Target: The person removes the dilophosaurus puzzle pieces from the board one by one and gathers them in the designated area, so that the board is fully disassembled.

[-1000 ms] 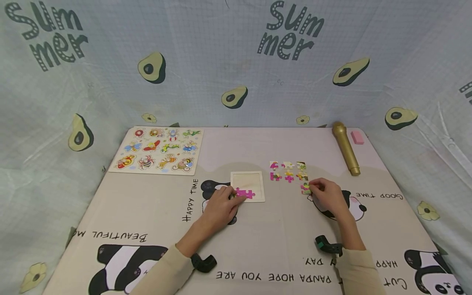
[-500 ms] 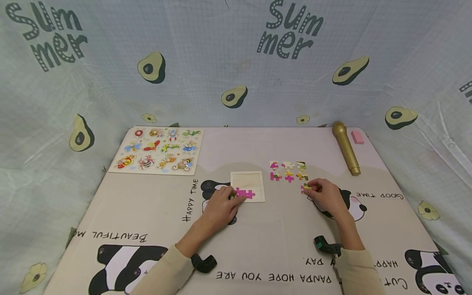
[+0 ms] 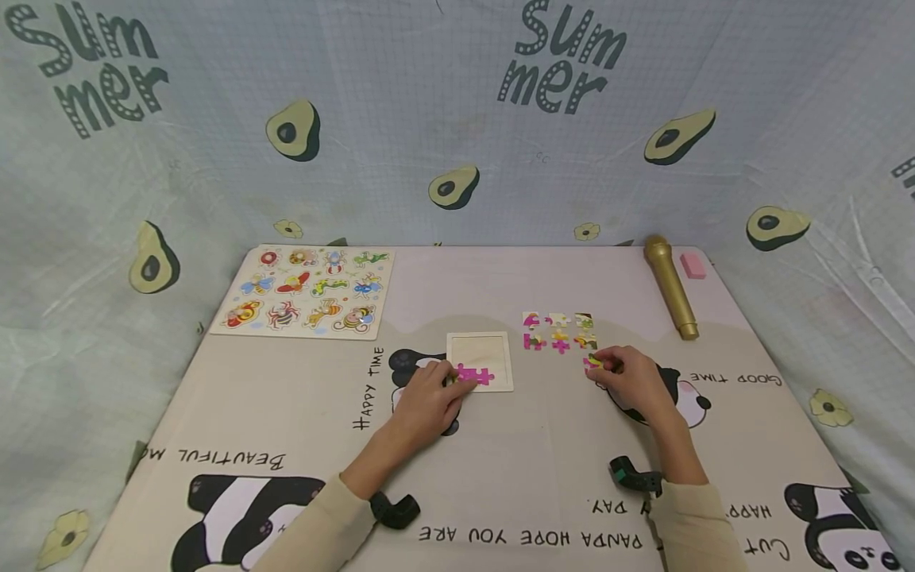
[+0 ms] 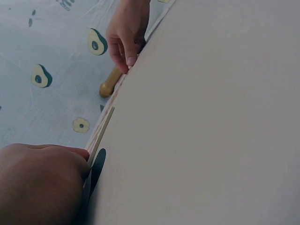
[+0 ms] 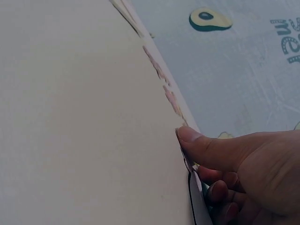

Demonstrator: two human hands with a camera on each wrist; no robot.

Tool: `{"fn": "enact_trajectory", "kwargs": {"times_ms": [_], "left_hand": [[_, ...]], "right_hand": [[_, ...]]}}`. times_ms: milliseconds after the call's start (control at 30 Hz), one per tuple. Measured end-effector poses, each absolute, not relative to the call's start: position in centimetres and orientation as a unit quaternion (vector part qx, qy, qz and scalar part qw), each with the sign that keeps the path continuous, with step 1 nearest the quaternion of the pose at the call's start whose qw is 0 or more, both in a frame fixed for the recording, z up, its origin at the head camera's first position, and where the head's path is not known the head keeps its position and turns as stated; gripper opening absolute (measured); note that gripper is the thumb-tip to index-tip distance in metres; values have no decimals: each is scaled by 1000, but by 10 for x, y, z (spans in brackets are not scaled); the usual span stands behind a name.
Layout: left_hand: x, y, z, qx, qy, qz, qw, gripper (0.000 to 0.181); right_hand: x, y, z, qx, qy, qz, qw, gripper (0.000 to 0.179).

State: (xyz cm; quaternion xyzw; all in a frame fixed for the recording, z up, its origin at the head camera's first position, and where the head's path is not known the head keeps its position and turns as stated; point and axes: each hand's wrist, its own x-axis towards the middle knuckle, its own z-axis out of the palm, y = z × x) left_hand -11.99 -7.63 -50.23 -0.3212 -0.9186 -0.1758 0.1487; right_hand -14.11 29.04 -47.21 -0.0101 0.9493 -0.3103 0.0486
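A small square wooden puzzle tray [image 3: 503,361] lies mid-table in the head view, with joined pink jigsaw pieces [image 3: 475,374] along its near side. My left hand [image 3: 427,401] holds the tray at its near left corner, its thumb on the near rim beside the pink pieces. My right hand [image 3: 632,381] pinches a pink and green jigsaw piece [image 3: 592,363] between thumb and fingers; the fingers partly cover it. In the right wrist view the thumb [image 5: 192,136] presses at the piece, seen nearly edge-on. Several loose jigsaw pieces [image 3: 560,320] lie in rows beyond that hand.
An insect picture board [image 3: 303,292] lies at the far left. A gold microphone-shaped object [image 3: 670,290] and a pink block [image 3: 693,266] lie at the far right. A printed cloth [image 3: 386,206] hangs behind the table's far edge.
My right fingers have shifted slightly left over the jigsaw piece, and more of it is covered than a second ago. My left hand and the tray have stayed still.
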Motion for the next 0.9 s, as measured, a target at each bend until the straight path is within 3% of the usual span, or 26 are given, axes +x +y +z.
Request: {"fn": "enact_trajectory", "kwargs": {"times_ms": [400, 900], "left_hand": [[-120, -76, -503, -319, -917, -182, 156, 25], [-121, -75, -500, -308, -910, -217, 173, 20]], "right_hand": [[-148, 284, -459, -18, 948, -317, 20, 39], [-173, 233, -442, -80, 942, -324, 2, 35]]}}
